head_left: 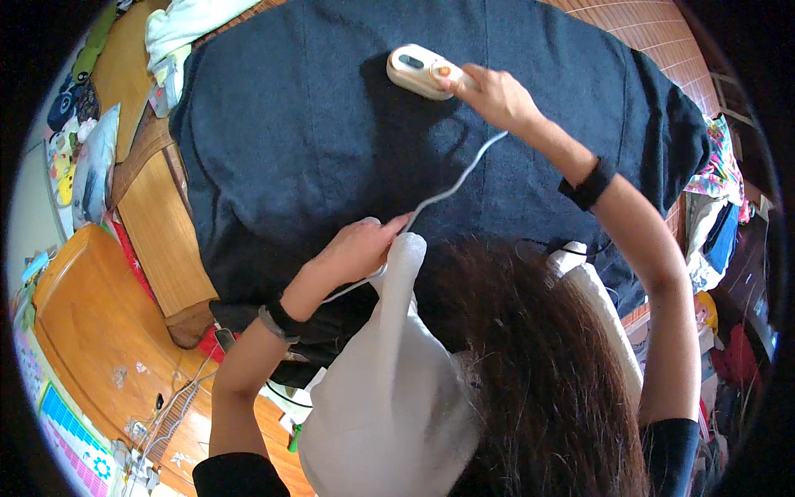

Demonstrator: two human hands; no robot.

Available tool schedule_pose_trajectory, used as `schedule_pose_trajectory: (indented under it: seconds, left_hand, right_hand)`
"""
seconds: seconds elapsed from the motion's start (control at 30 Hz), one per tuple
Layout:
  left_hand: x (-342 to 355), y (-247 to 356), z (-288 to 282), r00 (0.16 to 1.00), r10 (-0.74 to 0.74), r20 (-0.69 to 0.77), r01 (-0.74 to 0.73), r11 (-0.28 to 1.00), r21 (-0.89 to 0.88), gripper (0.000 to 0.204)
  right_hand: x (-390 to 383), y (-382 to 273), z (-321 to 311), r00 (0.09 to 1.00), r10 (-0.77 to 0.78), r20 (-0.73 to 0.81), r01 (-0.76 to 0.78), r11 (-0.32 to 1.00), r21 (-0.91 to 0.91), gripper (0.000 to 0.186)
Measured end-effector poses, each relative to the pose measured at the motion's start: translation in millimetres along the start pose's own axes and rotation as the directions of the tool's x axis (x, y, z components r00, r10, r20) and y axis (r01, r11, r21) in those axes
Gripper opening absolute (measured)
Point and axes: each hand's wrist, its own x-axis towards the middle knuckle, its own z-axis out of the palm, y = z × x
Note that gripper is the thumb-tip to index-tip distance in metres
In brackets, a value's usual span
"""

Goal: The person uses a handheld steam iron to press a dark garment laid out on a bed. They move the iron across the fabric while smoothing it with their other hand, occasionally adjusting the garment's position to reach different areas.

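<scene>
My right hand (pixel 497 98) is closed around the handle of a white corded handheld steam iron (pixel 418 70). The iron has a rounded head, an oval dark window and an orange button, with its underside against a large dark cloth (pixel 273 124). From below that hand, a pale cord (pixel 451 192) runs down toward my left hand (pixel 352 248). There my left fingers are closed on the cord, just above the cloth, and the cord comes out again by the wrist. The iron's soleplate is hidden.
A pale cloth-like form (pixel 389 398) and long dark hair (pixel 538 364) block the lower middle. At the left stand a wooden chair (pixel 99 306) and packaged items (pixel 91 166). Colourful clothes (pixel 719 174) lie at the right edge. Cables (pixel 178 406) trail at the lower left.
</scene>
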Motion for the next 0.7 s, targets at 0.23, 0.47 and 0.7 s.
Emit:
schedule_pose_trajectory:
  seconds: [0.23,0.47,0.7]
  left_hand:
    - [-7,12,-21,0.975,0.192,0.108,-0.182,0.979,-0.094,0.017]
    - [-7,21,21,0.914,0.232,0.332,-0.200,0.972,-0.126,0.016]
    - [12,7,43,0.981,0.178,0.073,-0.180,0.983,0.020,0.024]
  right_hand:
    - [-77,9,-41,0.973,-0.063,0.223,-0.054,0.875,0.481,0.067]
    - [-216,19,-10,0.895,0.035,0.444,-0.129,0.975,0.182,0.053]
    - [-224,24,10,0.898,0.174,0.404,-0.223,0.972,0.078,0.050]
